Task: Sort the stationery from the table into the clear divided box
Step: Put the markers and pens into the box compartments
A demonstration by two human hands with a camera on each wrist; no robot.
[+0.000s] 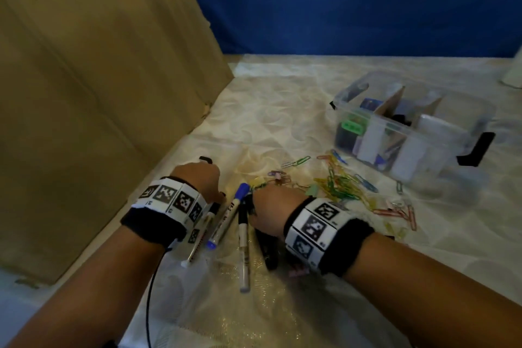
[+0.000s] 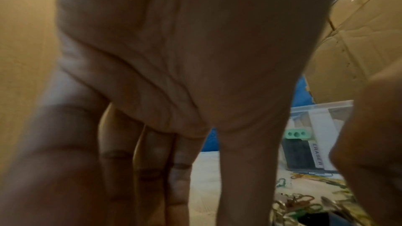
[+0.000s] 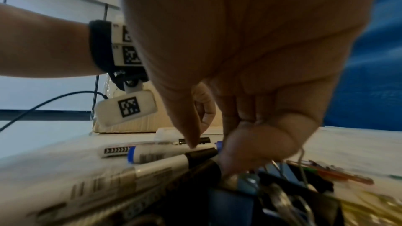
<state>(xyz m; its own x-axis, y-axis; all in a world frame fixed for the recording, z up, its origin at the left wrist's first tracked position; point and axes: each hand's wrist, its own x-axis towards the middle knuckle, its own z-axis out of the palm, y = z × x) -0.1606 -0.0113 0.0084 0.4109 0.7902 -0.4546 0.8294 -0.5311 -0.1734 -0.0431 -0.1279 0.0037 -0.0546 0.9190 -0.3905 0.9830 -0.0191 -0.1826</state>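
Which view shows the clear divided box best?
The head view: the whole clear divided box with its compartments shows. The left wrist view shows only one end, between fingers, with an ERASER label. The right wrist view shows none of it.

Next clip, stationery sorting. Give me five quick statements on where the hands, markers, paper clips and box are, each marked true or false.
1. The clear divided box has no lid on. True.
2. All the paper clips are already in the box. False: a coloured heap lies on the table in front of it.
3. The blue-capped marker lies on the table between the two hands. True.
4. The left hand is inside the box. False: it is down at the markers, near the cardboard box.
5. The right hand is raised high above the table. False: it is low, among markers and clips.
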